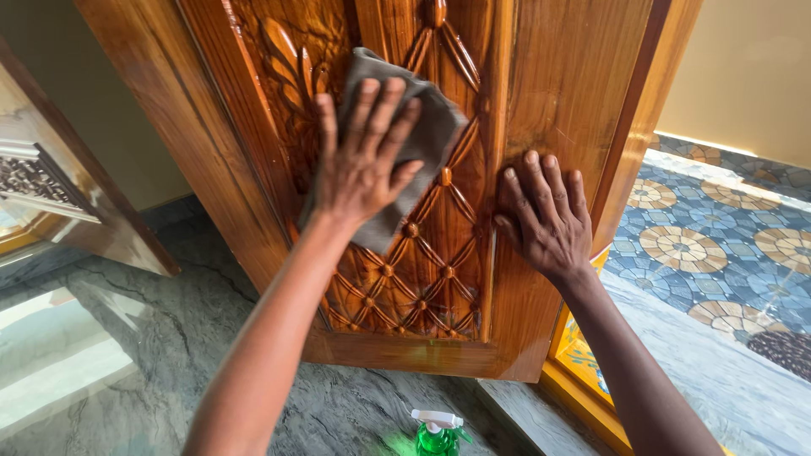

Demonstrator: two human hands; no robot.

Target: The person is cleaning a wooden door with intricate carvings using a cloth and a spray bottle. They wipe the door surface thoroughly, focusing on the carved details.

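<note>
A carved, glossy brown wooden door (pixel 557 76) fills the middle of the head view. My left hand (pixel 361 160) presses a grey cloth (pixel 429 135) flat against the door's carved lattice panel (pixel 422 270), fingers spread over the cloth. My right hand (pixel 545 215) rests flat on the smooth plank beside the panel, fingers together, holding nothing.
A green spray bottle with a white trigger (pixel 439 431) stands on the grey marble floor (pixel 127 355) below the door. A yellow door frame (pixel 583 397) runs at the lower right. Patterned blue and tan tiles (pixel 718 253) lie beyond. Another wooden panel (pixel 59 194) stands at the left.
</note>
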